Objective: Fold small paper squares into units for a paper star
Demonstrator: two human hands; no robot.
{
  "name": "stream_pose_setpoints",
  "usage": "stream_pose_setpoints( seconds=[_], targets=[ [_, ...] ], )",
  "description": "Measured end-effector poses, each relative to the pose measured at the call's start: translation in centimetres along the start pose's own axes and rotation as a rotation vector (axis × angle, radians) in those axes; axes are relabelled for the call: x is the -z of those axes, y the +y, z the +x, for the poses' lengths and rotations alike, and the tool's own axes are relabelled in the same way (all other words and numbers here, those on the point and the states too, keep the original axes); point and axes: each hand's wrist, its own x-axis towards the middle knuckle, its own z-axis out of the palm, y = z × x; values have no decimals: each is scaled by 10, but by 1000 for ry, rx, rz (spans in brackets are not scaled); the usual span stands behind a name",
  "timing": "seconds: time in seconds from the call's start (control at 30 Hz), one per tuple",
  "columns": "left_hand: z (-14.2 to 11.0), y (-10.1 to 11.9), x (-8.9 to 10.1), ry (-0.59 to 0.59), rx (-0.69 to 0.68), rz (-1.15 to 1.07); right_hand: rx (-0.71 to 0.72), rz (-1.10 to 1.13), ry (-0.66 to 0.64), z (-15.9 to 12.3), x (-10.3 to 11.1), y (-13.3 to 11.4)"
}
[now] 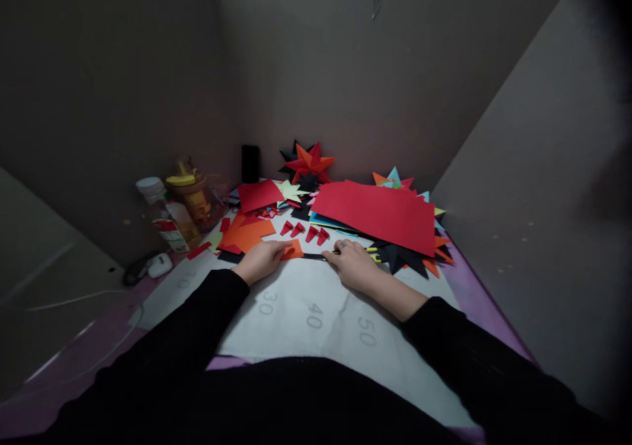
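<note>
My left hand (261, 261) is closed at the near edge of a small orange piece of paper (295, 249), its fingertips pressed together on the paper's left side. To the right, my right hand (351, 262) has its fingers curled over a pair of scissors (312, 256). Their dark blades point left toward the orange paper, and the yellow handles (374, 253) stick out past my fingers. The palm side of this hand is hidden. Just beyond, several small folded red paper pieces (311, 234) stand in a row on the white mat (296, 313).
Large red sheets (375, 211) are stacked at the right back, over black paper stars (405, 257). Orange sheets (244, 234) lie left. Finished paper stars (310, 162) lean on the wall. A bottle (170, 218), a cup (192, 198), a white case (159, 265) and a phone (250, 163) stand about.
</note>
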Motion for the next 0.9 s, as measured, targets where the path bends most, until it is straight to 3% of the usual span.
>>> stream_pose_setpoints(
  seconds=[0.23,0.33,0.43,0.57,0.9],
  targets=[
    [0,6,8,-18,103,-80,8,39,42,4,-10,11],
    [-1,6,12,18,-48,-73,8,45,41,4,-11,13],
    [-1,3,13,-58,-201,-24,14,46,45,4,-10,12],
    [-1,-2,10,-112,-180,-1,12,34,58,4,-8,11],
    [-3,0,15,-101,-224,143,31,9,81,5,-10,11]
  ],
)
